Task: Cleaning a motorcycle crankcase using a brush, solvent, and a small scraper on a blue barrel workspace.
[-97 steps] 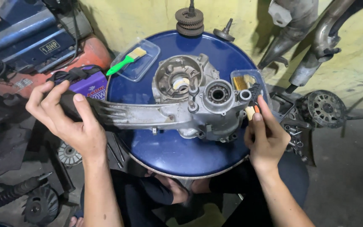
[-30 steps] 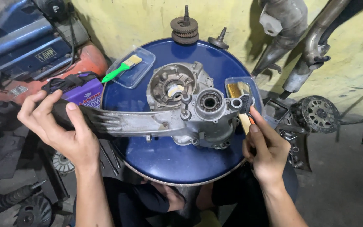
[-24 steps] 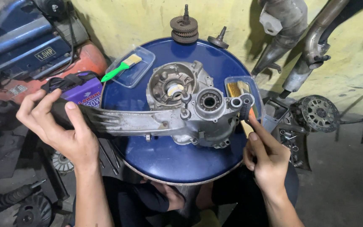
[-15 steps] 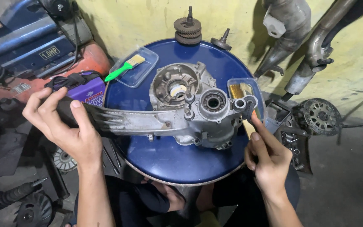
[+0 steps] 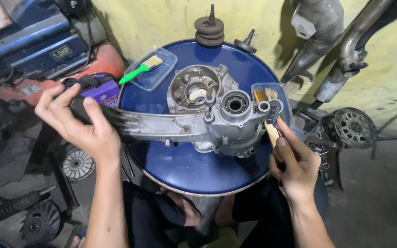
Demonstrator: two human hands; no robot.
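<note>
Engine crankcase (image 5: 207,117), bare aluminium casting, one item: lies flat on the round blue drum top (image 5: 184,160), which serves as the bench. Long axis runs left to right; a tapering swing-arm extension reaches past the drum's left edge, while the bulky end with its bearing bore sits toward the right of the drum. Left hand (image 5: 76,124): clenched around the outer tip of the extension, thumb on top, fingers wrapped under, off the drum's edge. Right hand (image 5: 295,163): closed on the pale handle of a small brush (image 5: 272,120), whose dark bristled head points up and away from the person and rests against the small boss at the casing's right end. The casing thus lies between the two hands, the right hand nearer its heavy end and just below and right of it. Associated items: clear plastic tray (image 5: 155,69) at upper left of the drum holding a green-handled paintbrush (image 5: 138,69); a second clear tray (image 5: 267,92) at the right rim, just behind the brush head; gear cluster (image 5: 209,27) upright at the far rim. Surroundings: exhaust pipes (image 5: 341,50) leaning on the yellow wall; a finned hub (image 5: 352,127) on the floor at right.
</note>
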